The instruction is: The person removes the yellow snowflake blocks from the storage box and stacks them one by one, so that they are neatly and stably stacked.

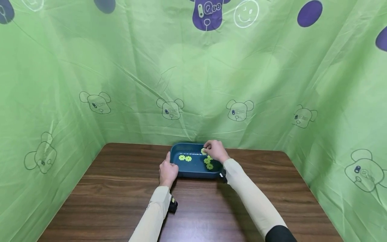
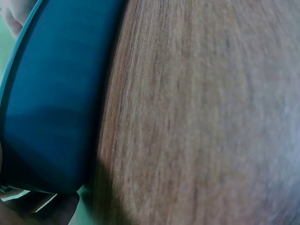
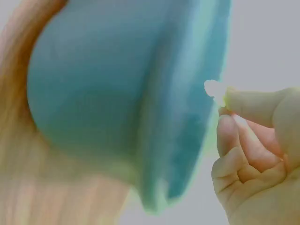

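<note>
A dark blue rectangular tray (image 1: pixel 193 174) sits at the back of the table. My left hand (image 1: pixel 168 171) holds its near left corner, thumb at the rim and index finger stretched along the outer left side. In the left wrist view, dark fingertips (image 2: pixel 65 206) show against the end of the tray (image 2: pixel 51 93). Over the tray's right part, my right hand (image 1: pixel 215 151) pinches a small yellow flower-shaped piece (image 1: pixel 204 151) between thumb and fingers. The same piece (image 3: pixel 215 90) looks pale in the right wrist view. Two yellow flowers (image 1: pixel 185 158) lie side by side at the tray's left.
More yellow flowers (image 1: pixel 208 163) lie in the tray's right half, partly below my right hand. The brown wooden table (image 1: pixel 121 191) extends around the tray. A green printed cloth (image 1: pixel 199 74) hangs behind it and on both sides.
</note>
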`<control>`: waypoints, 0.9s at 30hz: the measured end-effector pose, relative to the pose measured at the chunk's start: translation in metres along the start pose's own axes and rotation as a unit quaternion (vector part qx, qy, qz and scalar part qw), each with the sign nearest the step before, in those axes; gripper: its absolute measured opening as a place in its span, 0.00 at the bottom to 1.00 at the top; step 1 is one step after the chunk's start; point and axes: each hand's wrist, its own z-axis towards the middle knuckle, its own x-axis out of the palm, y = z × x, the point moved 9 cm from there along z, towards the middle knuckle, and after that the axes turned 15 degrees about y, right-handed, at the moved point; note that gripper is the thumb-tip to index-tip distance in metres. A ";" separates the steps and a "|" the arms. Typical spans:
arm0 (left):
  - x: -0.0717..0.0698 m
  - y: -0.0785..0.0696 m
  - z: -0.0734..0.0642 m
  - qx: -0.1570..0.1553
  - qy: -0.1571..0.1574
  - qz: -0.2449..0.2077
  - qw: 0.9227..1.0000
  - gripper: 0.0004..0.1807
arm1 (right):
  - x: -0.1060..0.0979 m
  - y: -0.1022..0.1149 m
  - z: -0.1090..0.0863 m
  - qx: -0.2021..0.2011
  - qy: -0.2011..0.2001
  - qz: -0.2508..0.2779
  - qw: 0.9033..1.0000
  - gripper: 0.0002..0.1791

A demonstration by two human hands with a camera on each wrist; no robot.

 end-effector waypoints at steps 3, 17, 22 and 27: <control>0.001 0.000 0.000 0.001 0.003 0.001 1.000 0.40 | -0.019 -0.006 -0.013 0.003 -0.018 0.012 1.000 0.09; -0.001 -0.001 0.001 0.007 -0.006 0.001 1.000 0.39 | -0.064 -0.056 -0.062 0.020 -0.051 0.017 0.998 0.09; -0.001 0.000 0.002 0.006 -0.004 -0.003 1.000 0.40 | -0.059 -0.086 -0.072 0.046 -0.063 0.036 0.996 0.09; -0.001 -0.001 0.001 0.007 -0.004 -0.004 1.000 0.40 | -0.045 -0.112 -0.079 0.077 -0.063 0.039 0.994 0.09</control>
